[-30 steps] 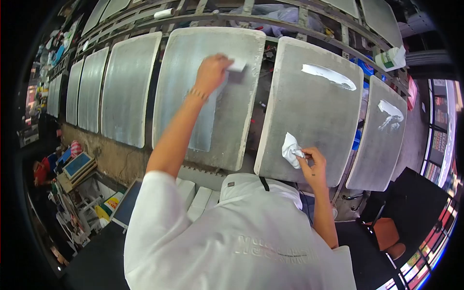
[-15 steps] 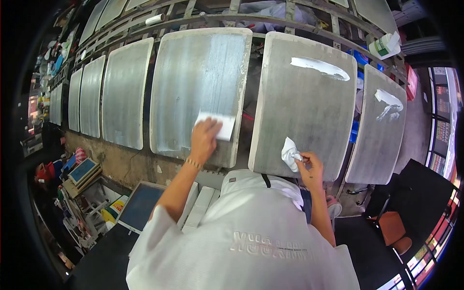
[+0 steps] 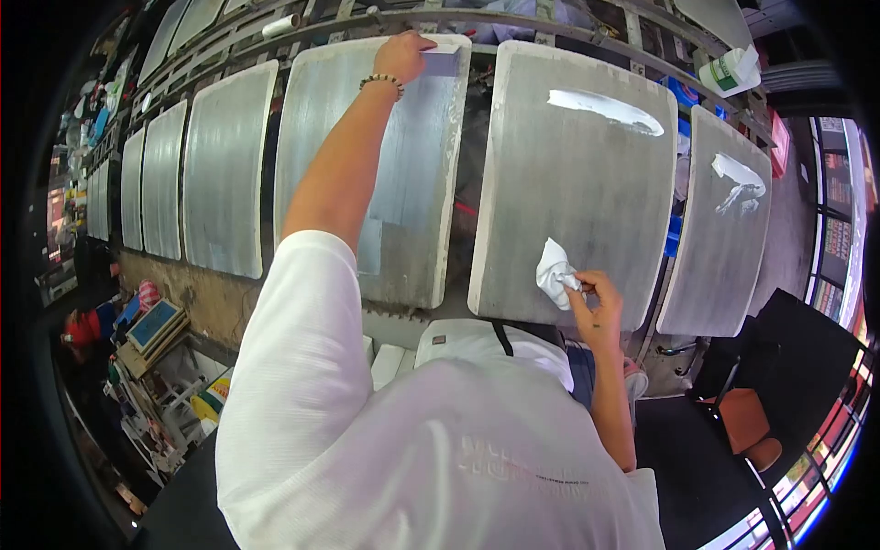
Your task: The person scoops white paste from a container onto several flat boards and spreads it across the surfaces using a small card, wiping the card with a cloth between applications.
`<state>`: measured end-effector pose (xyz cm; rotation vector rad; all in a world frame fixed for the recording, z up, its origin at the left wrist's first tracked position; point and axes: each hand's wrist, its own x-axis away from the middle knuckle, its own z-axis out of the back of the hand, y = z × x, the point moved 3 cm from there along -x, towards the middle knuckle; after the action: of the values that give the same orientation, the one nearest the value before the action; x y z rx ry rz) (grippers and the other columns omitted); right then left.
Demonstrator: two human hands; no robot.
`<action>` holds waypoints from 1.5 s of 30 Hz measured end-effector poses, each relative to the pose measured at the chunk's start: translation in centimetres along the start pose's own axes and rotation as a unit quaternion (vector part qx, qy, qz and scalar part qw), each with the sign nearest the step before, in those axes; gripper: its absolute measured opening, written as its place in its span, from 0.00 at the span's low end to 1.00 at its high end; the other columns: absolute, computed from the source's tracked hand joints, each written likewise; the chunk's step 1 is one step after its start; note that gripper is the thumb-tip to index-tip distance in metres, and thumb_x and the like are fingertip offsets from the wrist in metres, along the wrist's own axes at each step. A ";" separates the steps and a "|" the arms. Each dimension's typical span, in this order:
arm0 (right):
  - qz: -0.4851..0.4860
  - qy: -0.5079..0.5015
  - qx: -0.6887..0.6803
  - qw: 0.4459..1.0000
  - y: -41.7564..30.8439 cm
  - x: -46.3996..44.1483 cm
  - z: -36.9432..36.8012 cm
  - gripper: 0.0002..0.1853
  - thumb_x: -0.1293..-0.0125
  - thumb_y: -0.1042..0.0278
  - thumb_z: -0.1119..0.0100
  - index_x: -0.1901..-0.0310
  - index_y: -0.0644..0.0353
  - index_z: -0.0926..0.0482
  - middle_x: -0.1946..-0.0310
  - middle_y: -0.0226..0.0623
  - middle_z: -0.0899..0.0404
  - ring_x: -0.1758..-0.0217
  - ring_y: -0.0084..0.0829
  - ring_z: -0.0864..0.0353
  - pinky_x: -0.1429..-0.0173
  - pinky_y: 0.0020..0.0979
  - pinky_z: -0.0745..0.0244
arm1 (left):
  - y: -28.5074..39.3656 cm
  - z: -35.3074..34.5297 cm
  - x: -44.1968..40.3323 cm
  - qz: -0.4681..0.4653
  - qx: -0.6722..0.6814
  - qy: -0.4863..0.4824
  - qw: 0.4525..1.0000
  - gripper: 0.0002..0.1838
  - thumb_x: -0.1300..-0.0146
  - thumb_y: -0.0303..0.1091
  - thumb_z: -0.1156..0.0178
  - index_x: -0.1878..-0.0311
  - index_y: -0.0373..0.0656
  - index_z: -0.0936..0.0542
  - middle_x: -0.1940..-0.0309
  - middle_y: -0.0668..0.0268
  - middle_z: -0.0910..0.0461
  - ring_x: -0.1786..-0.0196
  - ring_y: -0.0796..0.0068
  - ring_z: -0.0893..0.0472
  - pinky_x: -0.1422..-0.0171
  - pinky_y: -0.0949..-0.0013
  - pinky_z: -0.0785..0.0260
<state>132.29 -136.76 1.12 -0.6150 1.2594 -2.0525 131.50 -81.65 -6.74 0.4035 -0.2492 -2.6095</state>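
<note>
My left hand (image 3: 400,59) is at the far edge of a grey flat panel (image 3: 417,174), its fingers closed on a flat rectangular card (image 3: 442,62) that looks shaded grey from here. The card rests against the panel's surface, which has a bluish wet-looking sheen in streaks. My forearm covers part of that panel. My right hand (image 3: 598,307) pinches a crumpled white cloth or tissue (image 3: 554,275) above the near part of the neighbouring grey panel (image 3: 577,192). A thick white smear (image 3: 605,110) lies across that panel's far end.
Another panel (image 3: 715,247) at the right carries a white smear (image 3: 738,179). Several grey panels (image 3: 229,174) line up to the left. Behind them runs a slatted frame (image 3: 357,26) with a white roll (image 3: 280,26) and a white-and-green container (image 3: 729,71). A black chair (image 3: 706,458) stands at right.
My left hand has slid the card from the near part of the panel to its far edge, arm now stretched out. My right hand stays nearly in place with the cloth.
</note>
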 end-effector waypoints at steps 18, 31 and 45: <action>0.090 -0.178 -0.035 0.979 2.7 -1.0 0.2 0.10 0.39 0.79 0.31 0.56 0.65 0.17 0.63 0.39 0.16 0.65 0.31 0.16 0.57 0.30 0.23 | 19.9 13.2 44.6 0.113 0.079 -0.101 0.985 0.24 0.54 0.16 0.40 0.52 0.45 0.12 0.57 0.62 0.15 0.51 0.56 0.17 0.39 0.52 0.26; 0.029 -0.093 0.019 0.995 2.1 1.3 0.4 0.12 0.41 0.80 0.31 0.55 0.65 0.17 0.63 0.43 0.17 0.65 0.36 0.18 0.58 0.32 0.23 | -4.7 6.6 2.1 0.001 -0.053 -0.040 0.998 0.22 0.43 0.25 0.43 0.48 0.55 0.10 0.49 0.62 0.12 0.44 0.56 0.15 0.39 0.56 0.22; 0.052 -0.138 0.022 0.989 -0.6 -3.9 -4.6 0.10 0.39 0.79 0.31 0.55 0.65 0.17 0.63 0.42 0.15 0.63 0.33 0.17 0.56 0.31 0.23 | 5.2 9.9 28.3 0.027 0.052 -0.117 0.991 0.24 0.54 0.17 0.41 0.51 0.43 0.12 0.52 0.57 0.14 0.49 0.52 0.16 0.42 0.55 0.23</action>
<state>131.66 -130.93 -0.55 -0.7673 1.0586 -1.8326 106.78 -99.04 -2.89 0.1210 -0.4692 -2.5959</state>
